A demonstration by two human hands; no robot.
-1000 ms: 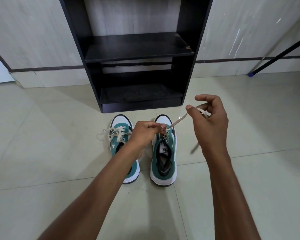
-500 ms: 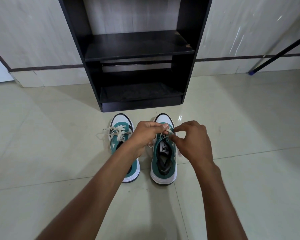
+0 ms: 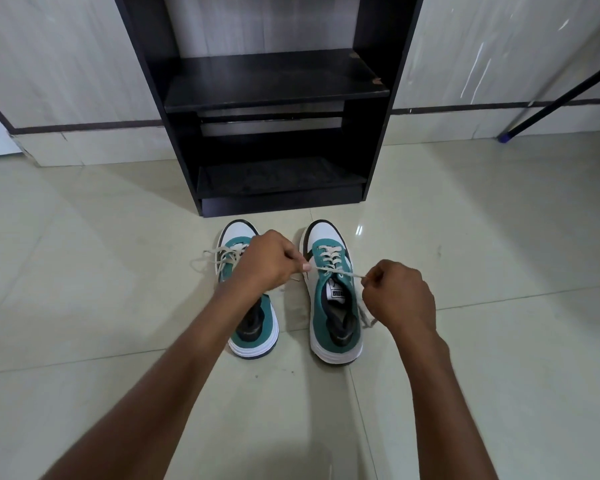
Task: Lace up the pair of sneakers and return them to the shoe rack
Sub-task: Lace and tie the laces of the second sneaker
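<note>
Two green and white sneakers stand side by side on the tiled floor, toes toward the black shoe rack (image 3: 371,157). The left sneaker (image 3: 257,334) has a tied bow of cream lace, partly hidden by my left hand (image 3: 269,261). The right sneaker (image 3: 333,306) has its cream lace (image 3: 336,271) pulled taut across the tongue. My left hand pinches one end of that lace at the shoe's left side. My right hand (image 3: 399,296) grips the other end at the right side, with loose lace hanging below the fist.
The rack's two shelves (image 3: 274,77) hold nothing. A dark pole with a blue tip (image 3: 506,137) leans at the far right against the wall. Pale floor tiles (image 3: 101,306) spread all around the shoes.
My right hand came down from a raised pull to the shoe, then moved out to the right. Both hands now draw the lace ends apart sideways over the right sneaker.
</note>
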